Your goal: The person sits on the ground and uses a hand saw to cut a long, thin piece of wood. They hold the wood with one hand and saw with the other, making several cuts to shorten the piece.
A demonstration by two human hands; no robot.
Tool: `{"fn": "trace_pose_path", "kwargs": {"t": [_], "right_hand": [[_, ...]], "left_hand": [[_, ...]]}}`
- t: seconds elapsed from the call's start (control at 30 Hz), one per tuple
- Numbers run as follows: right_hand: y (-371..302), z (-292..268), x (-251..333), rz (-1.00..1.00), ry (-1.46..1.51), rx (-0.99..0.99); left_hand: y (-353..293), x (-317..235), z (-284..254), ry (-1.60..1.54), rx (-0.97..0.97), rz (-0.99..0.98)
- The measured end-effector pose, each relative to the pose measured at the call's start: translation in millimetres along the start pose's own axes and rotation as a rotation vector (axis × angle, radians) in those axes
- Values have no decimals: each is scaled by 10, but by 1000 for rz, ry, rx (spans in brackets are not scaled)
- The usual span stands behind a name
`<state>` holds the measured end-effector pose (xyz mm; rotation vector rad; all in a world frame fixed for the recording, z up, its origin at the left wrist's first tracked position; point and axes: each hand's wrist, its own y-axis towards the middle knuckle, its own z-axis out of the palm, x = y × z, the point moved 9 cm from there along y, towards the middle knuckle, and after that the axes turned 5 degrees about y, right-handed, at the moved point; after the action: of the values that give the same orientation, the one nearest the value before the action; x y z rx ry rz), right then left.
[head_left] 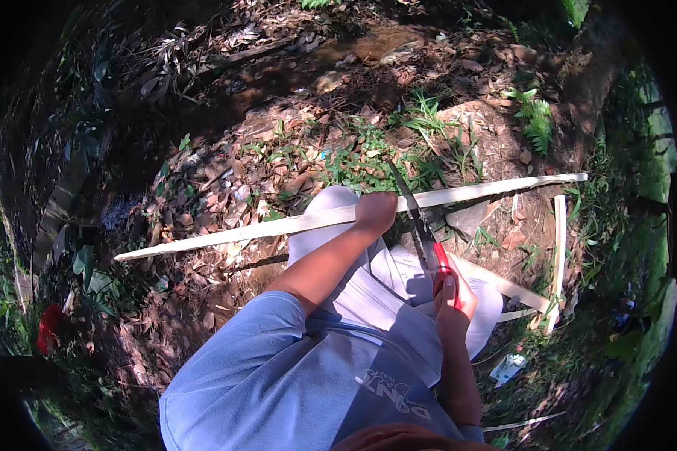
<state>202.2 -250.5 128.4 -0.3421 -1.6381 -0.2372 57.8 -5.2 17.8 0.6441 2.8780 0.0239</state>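
A long, pale strip of wood (489, 191) lies slantwise across my lap, its right end farther off than its left. My left hand (376, 210) is closed around it near the middle, above my knee. In my right hand (456, 302) is a hand saw, gripped by its red handle (441, 263). The dark saw blade (406, 189) points up and away, crossing the strip just right of my left fist. Whether its teeth have cut into the wood cannot be made out.
More pale wood strips lie on the right, one upright in view (560, 248) and another slanting (511, 286) beside my knee. A white packet (508, 368) rests on grass. Red material (49, 329) is far left. Leaf litter, small plants, a fern (535, 124) and a tree trunk (590, 83) surround me.
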Motion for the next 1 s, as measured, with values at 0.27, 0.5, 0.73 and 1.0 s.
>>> {"fn": "trace_pose_path", "kwargs": {"t": [0.27,0.5,0.73,1.0], "right_hand": [[828,771,-129,-297,-57,-45],[808,507,-340,-27,95,9],[671,425,-771,-143,138,2],[613,432,-978,-113,258,0]], "left_hand": [[157,192,90,25,70,-66],[101,161,37,41,60,-42],[251,205,78,-9,357,-69],[376,324,389,-494,685,-18]]}}
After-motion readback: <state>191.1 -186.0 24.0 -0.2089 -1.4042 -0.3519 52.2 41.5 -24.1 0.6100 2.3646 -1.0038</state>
